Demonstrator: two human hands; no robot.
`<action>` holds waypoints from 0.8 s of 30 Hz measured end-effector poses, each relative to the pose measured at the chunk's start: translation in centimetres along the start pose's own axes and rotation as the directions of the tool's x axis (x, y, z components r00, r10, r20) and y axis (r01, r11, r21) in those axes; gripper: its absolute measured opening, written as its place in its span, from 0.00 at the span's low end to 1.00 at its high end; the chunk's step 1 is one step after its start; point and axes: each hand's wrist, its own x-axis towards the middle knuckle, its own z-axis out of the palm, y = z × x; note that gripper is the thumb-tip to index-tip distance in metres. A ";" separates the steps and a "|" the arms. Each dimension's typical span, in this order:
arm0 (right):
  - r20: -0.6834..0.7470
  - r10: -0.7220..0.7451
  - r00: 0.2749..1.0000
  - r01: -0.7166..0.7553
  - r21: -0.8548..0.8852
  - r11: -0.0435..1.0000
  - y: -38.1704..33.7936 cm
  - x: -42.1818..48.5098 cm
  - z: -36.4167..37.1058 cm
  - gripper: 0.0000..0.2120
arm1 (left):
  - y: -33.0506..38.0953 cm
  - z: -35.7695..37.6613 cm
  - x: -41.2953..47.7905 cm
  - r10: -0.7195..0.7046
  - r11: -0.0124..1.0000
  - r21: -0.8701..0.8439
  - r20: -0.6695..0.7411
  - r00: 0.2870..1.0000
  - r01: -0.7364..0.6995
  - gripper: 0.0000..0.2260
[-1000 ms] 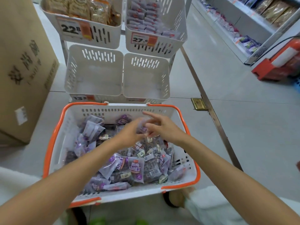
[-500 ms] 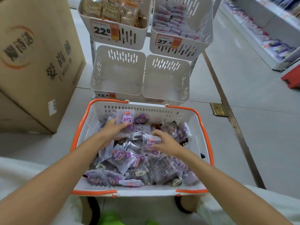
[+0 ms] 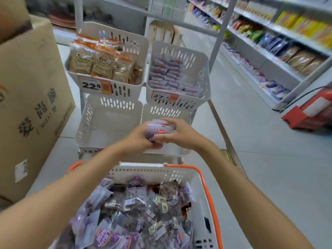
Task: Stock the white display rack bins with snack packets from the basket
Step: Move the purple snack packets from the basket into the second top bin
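The lower left bin [image 3: 115, 105] lay open from above, an easy drop on its near side. The left hand [image 3: 138, 139] and right hand [image 3: 179, 136], clutching a packet bundle [image 3: 159, 129], crowded the lower right bin [image 3: 165, 111]. The upper left bin [image 3: 125, 91] and upper right bin [image 3: 179, 104] overhung the far ends. A cardboard box [image 3: 36, 105] walled the left; open floor [image 3: 260, 177] ran right.

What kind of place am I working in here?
Most likely a grocery or snack shop: stocked shelves line the aisle, the white rack bins carry a printed price tag reading 22.8, and a shopping basket holds purple snack packets.
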 end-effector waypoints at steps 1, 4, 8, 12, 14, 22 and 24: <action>-0.045 -0.007 0.999 0.005 -0.040 0.999 -0.4 1.0 -2.0 0.20 | 1.2 -0.7 1.9 -0.003 1.000 -0.015 -0.084 0.996 0.001 0.27; -0.186 -0.081 0.979 0.056 -0.138 0.989 -1.4 3.6 -8.3 0.10 | 4.5 -2.6 8.1 0.026 0.992 0.126 -0.163 0.986 -0.005 0.47; -0.433 -0.153 0.888 -0.001 -0.336 0.942 -0.5 7.5 -15.9 0.11 | 6.3 -5.5 15.2 0.028 0.862 0.506 -0.057 0.998 0.005 0.51; -0.561 -0.178 0.809 -0.094 -0.422 0.902 1.9 12.0 -19.9 0.18 | 4.4 -7.6 19.5 -0.005 0.572 0.820 0.024 1.000 -0.017 0.51; -0.567 -0.154 0.810 -0.124 -0.421 0.898 3.3 14.4 -20.2 0.17 | 3.3 -8.1 21.2 -0.017 0.504 0.863 0.038 0.999 -0.024 0.54; -0.211 0.180 0.961 -0.243 -0.325 0.914 8.1 18.6 -20.1 0.19 | -0.5 -8.4 22.9 -0.091 0.268 0.961 0.088 0.992 -0.060 0.58; -0.224 0.179 0.958 -0.250 -0.343 0.905 8.1 19.1 -20.0 0.23 | -0.7 -8.2 22.8 -0.066 0.265 0.962 0.088 0.994 -0.068 0.58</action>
